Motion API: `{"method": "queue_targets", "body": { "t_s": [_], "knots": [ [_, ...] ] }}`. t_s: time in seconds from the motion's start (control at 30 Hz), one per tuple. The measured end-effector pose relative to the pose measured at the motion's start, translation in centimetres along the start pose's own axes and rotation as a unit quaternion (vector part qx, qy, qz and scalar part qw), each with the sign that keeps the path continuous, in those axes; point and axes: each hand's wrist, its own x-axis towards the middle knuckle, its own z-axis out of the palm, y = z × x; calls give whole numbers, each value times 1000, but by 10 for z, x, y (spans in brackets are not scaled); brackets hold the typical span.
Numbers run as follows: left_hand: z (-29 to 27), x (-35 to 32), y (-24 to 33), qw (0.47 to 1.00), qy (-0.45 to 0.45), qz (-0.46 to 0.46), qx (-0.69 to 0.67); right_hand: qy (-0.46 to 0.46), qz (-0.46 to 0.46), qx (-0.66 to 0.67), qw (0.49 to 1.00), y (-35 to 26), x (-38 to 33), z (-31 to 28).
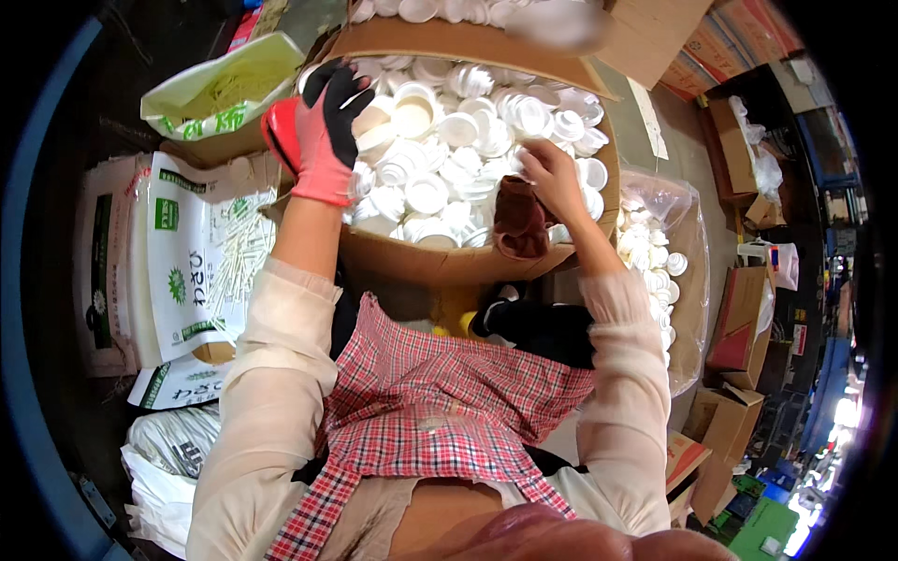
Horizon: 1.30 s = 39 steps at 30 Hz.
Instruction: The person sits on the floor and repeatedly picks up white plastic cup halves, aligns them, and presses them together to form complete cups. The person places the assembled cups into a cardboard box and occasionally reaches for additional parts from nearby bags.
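White plastic caps (468, 159), too many to count, fill one cardboard box (440, 262). Left hand (323, 140), in one red-and-black glove, rests spread flat on the caps, gripping nothing. Right hand (552, 178), bare, pinches a brown object (517, 220) at the box's near edge. One clear bag of caps (659, 252) sits right; white sacks (187, 252) left.

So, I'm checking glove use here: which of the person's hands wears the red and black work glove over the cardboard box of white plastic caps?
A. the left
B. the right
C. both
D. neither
A: the left hand wears the red and black work glove over the cardboard box of white plastic caps; the right hand is bare.
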Motion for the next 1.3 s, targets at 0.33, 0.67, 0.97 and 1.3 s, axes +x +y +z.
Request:
{"method": "queue_targets", "body": {
  "t_s": [0.33,0.67,0.97,1.3],
  "knots": [
    [-29,-1,4,986,-44,-37,159,30,67,24,997,-30,103,147],
    [-39,-17,-7,956,-170,-213,-108,-113,58,-129,984,-20,30,100],
    [-11,-30,25,778,-307,-389,-387,11,43,-132,990,-46,3,91],
    [21,-52,4,871,-323,172,327,-113,-17,499,859,-95,-29,29]
  ]
}}
